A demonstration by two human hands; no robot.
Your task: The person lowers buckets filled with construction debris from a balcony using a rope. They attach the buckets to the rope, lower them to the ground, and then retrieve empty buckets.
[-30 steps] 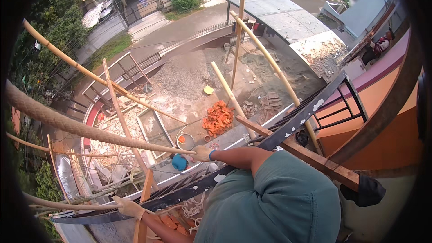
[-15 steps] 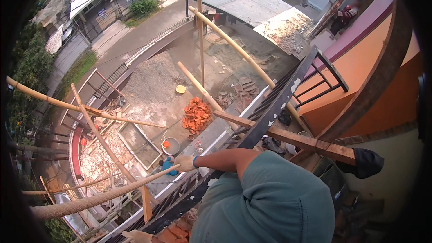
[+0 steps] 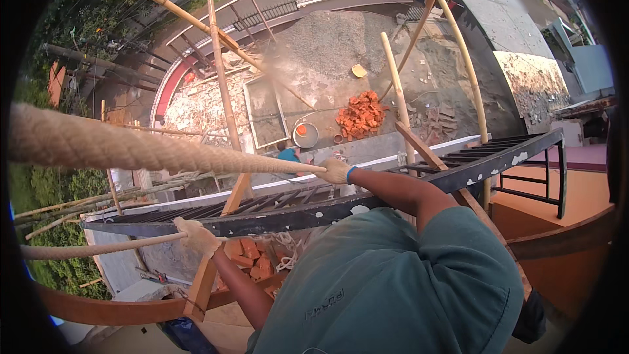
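My right hand [image 3: 337, 171], in a pale work glove with a blue cuff, is closed round a thick beige rope [image 3: 164, 149]. From it the rope runs left, very large near the lens. My left hand [image 3: 198, 236], gloved too, is lower and further left, closed round a second stretch of rope [image 3: 105, 248] that leads to the left rim. Where the two stretches meet is out of view. Both arms reach from my green shirt to a black metal railing [image 3: 288, 221] with chipped paint; my right hand is beyond it, my left beside its near edge.
Far below, a yard holds a pile of orange bricks [image 3: 362, 115], a bucket [image 3: 305, 135], a yellow basin [image 3: 358, 71], gravel [image 3: 327, 39] and a person in blue [image 3: 288, 155]. Bamboo poles [image 3: 223, 72] and wooden beams [image 3: 237, 195] cross the space. Broken bricks [image 3: 252, 255] lie near my left arm.
My view has swung, so the yard and railing appear turned. My left hand has come from the lower edge into full view with its rope stretch. My right hand still grips the rope.
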